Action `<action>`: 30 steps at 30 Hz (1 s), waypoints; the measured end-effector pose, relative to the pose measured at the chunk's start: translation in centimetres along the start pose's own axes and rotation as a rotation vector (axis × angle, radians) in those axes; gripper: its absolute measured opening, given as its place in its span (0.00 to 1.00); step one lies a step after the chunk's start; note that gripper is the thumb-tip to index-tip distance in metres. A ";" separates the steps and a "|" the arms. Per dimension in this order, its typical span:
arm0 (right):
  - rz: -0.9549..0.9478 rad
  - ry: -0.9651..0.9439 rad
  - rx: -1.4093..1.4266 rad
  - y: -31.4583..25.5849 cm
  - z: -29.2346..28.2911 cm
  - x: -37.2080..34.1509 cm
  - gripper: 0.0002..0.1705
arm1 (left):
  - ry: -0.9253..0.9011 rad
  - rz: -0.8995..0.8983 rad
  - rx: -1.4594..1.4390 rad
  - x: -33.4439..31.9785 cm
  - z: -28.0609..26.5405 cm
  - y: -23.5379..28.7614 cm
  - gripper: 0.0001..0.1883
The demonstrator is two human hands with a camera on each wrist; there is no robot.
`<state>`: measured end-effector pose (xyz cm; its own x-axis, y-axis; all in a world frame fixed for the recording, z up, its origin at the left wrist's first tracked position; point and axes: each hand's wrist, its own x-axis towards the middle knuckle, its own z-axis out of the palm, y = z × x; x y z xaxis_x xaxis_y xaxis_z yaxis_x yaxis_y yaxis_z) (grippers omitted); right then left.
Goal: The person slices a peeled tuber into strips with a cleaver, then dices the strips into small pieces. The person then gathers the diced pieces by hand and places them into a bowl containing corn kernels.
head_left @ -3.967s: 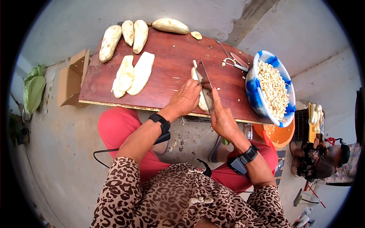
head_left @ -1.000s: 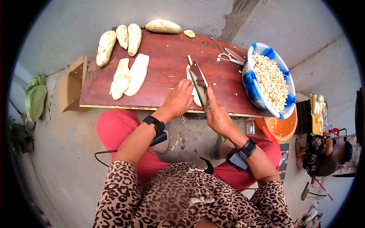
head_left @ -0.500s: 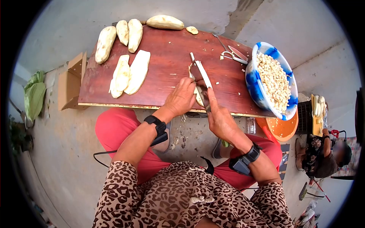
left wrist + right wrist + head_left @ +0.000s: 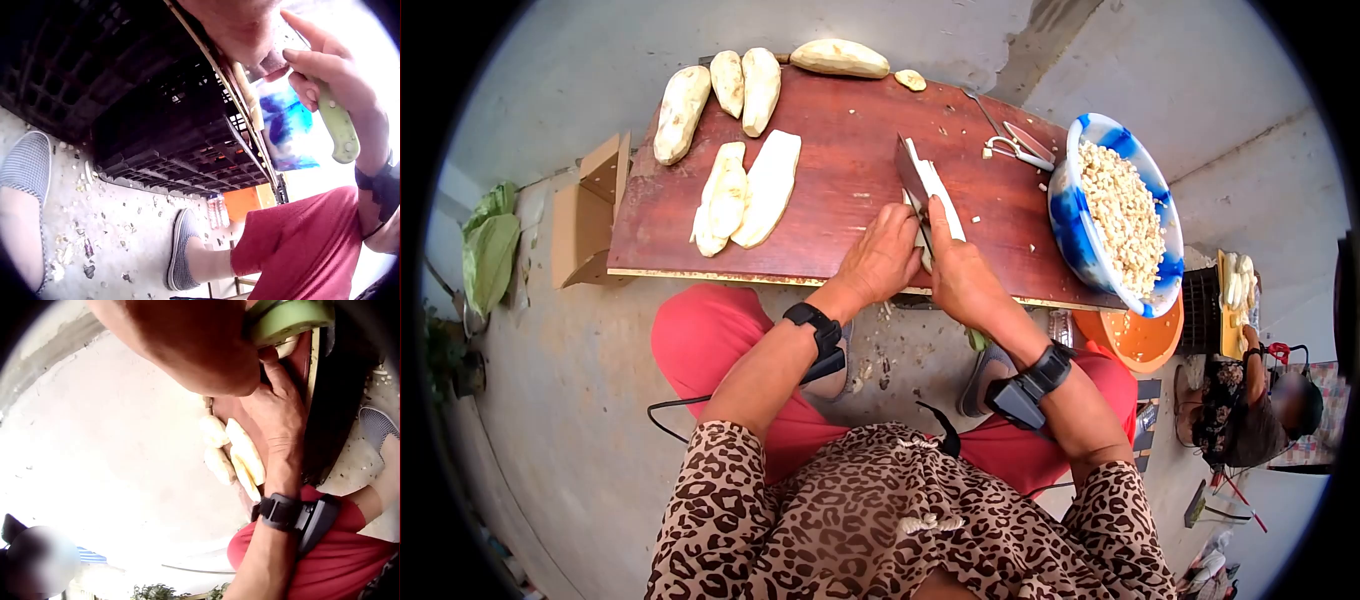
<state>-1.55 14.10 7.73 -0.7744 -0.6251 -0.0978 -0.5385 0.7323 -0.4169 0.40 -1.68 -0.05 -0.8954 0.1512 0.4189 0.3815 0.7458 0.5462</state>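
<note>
My right hand (image 4: 965,280) grips a kitchen knife (image 4: 910,172) by its green handle (image 4: 338,125), with the index finger laid along the broad blade. My left hand (image 4: 880,250) holds a pale slice of peeled root at the table's near edge, fingers bent close beside the blade. Most of that slice is hidden by the hands and knife. Long white cut strips (image 4: 940,190) lie just right of the blade. Two flat root slices, one of them plain white (image 4: 769,190), rest farther left on the red-brown table (image 4: 840,150).
Several peeled roots (image 4: 682,115) line the back of the table. At the right are a peeler (image 4: 1018,152) and a blue-white basin (image 4: 1060,215) of diced root. An orange basin (image 4: 1155,340) and a dark crate (image 4: 169,131) sit below. Another person (image 4: 1250,400) is at far right.
The knife has come up and left, and my right hand now lies closer to the left. White strips now stand apart on the blade's right side. The left hand stays at the slice.
</note>
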 end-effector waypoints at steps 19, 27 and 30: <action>-0.070 0.183 0.276 2.5 1.2 -6.1 0.47 | 0.095 0.068 0.075 -0.2 -0.1 -0.2 0.21; -0.038 0.038 0.197 0.6 -0.9 -6.5 0.45 | 0.085 0.066 0.091 -0.1 0.0 -0.3 0.18; -0.044 0.025 0.157 0.6 -0.5 -6.4 0.46 | 0.080 0.075 0.110 -0.2 -0.1 -0.2 0.15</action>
<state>2.87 18.70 8.58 -0.7602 -0.6473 -0.0549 -0.5147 0.6518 -0.5570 0.48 -1.88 -0.18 -0.8424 0.1607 0.5144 0.4156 0.8013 0.4303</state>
